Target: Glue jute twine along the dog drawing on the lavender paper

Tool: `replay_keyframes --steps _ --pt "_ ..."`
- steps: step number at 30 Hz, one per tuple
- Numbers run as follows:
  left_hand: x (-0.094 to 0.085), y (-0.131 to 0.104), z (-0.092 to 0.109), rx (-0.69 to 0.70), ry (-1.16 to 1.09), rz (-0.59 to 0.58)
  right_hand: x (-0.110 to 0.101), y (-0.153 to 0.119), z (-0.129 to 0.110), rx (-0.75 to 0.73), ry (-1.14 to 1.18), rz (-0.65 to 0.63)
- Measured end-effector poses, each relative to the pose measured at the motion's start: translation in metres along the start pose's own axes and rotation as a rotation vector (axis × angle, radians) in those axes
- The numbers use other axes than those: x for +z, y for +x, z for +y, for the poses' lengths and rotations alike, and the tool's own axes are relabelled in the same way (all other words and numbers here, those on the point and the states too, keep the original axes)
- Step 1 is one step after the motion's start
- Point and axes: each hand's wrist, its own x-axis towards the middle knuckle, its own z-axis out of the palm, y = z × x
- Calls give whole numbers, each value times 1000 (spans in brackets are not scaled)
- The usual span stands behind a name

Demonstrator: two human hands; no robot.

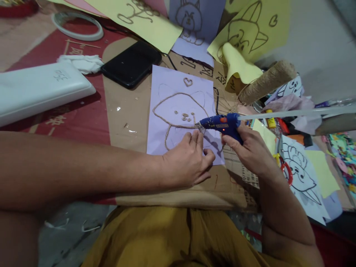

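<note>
A purple sheet (pixel 158 81) lies on the cardboard, bearing an animal head outlined in brown twine (pixel 178 94) and a small twine heart above it. My left hand (pixel 189 159) rests on the sheet's lower part, fingers bent and fingertips close together by the outline's lower edge; what they pinch, if anything, is too small to name. My right hand (pixel 250 148) grips a blue glue gun (pixel 219 123), its nozzle at the outline's lower right, just above my left fingertips. A long translucent glue stick (pixel 292 112) sticks out of the gun's back.
Left stand a white power bank (pixel 41 89), a black phone (pixel 132 63) and a tape ring (pixel 78 26). Behind are finished sheets (pixel 250 29). At right lie a twine roll (pixel 268 81), red-handled scissors (pixel 286 172) and a fox drawing (pixel 300 170).
</note>
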Motion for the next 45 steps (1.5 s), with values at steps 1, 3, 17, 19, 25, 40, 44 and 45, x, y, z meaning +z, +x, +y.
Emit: replay_keyframes --steps 1,3,17,19,25,40,44,45 --pt "0 0 0 0 0 2 -2 -2 0 0 -2 -11" --pt "0 0 0 -3 2 6 -5 -5 0 1 -4 -10" --pt "-2 1 -1 10 -16 -14 -2 -5 -1 -42 23 16" --pt "-2 1 0 9 -18 -11 -2 -4 -1 -35 23 25" --pt "-2 0 -1 9 -18 -5 -5 -4 0 -2 19 -3" --pt "-2 0 0 12 -16 -24 12 12 9 44 28 69" --pt "-1 0 0 7 -8 -12 10 11 6 31 40 58" --pt "-1 0 0 6 -9 -7 7 9 5 25 35 42"
